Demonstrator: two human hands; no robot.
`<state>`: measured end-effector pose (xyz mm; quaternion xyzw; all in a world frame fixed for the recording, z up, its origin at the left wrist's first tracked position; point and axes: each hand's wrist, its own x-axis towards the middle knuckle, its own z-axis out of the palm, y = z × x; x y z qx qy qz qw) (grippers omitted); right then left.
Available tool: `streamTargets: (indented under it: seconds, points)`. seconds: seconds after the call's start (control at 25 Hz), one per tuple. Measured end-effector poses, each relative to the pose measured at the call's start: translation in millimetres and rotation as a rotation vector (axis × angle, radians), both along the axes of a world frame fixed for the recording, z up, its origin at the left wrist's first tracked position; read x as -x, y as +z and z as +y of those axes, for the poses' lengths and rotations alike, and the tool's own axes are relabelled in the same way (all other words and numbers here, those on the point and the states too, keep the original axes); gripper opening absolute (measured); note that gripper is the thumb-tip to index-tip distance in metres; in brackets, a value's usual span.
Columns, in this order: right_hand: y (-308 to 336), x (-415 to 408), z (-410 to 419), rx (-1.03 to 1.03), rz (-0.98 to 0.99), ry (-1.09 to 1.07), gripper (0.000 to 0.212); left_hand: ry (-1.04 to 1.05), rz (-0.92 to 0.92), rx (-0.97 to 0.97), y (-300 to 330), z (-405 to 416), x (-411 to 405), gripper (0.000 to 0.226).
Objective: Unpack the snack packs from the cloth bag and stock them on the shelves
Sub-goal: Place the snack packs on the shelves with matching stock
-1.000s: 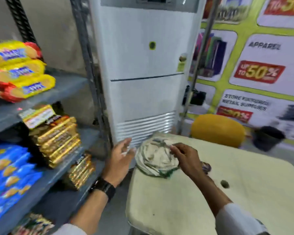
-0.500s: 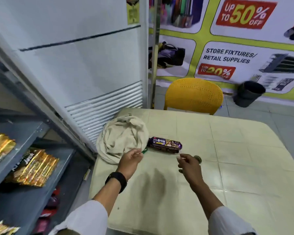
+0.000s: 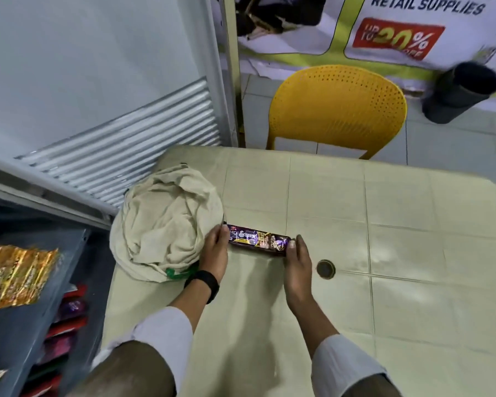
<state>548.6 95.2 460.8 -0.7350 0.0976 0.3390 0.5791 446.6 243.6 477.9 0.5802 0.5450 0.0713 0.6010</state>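
Left hand: our left hand (image 3: pixel 214 250) sits at the left end of the snack pack (image 3: pixel 257 240), fingers curled around that end, with a black watch (image 3: pixel 203 283) on the wrist.
Right hand: our right hand (image 3: pixel 297 260) meets the pack's right end, thumb and fingertips pinching it.
Grip: both hands hold the same pack, one at each end; we cannot tell whether it rests on the surface or is raised just off it.
Snack pack: a long, dark purple pack with gold print, lying crosswise between our two hands.
Cloth bag: the cream cloth bag (image 3: pixel 166 224) lies crumpled at the surface's left edge, just beside our left hand and touching the back of it; a bit of green shows at its near edge.
Surface: a pale, tile-patterned surface (image 3: pixel 413 253) with a small round hole (image 3: pixel 325 269) just to the right of our right hand.
Shelves: grey shelves (image 3: pixel 26 325) stand to our left, well apart from the pack; gold packs (image 3: pixel 15 276) lie on the upper level, and red and purple packs (image 3: pixel 66 319) show below.
Behind: a yellow chair (image 3: pixel 338 107) stands at the far edge of the surface, a dark bin (image 3: pixel 461 93) on the floor to its right, and a white cabinet with a grille (image 3: pixel 112 81) to the far left.
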Motion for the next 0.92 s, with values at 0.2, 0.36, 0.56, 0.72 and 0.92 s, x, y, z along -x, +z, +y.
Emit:
streamTargets:
  seconds: [0.2,0.36,0.56,0.72,0.92]
  points:
    - [-19,-7,11,-0.103,0.124,-0.104,0.045,-0.028,0.102,-0.055,-11,-10,-14,0.085]
    - [-2,-12,2,-0.119,0.098,-0.150,0.042,0.018,0.097,-0.071,-1,-38,-11,0.067]
    - [48,10,-22,-0.070,-0.030,-0.166,0.044,0.170,-0.091,0.006,18,-82,14,0.048]
    - [109,40,-6,-0.171,-0.075,-0.042,0.041,0.329,-0.200,-0.098,73,-78,64,0.053]
    - [204,135,49,-0.429,-0.092,0.332,0.038,0.670,-0.354,-0.313,174,-54,185,0.043]
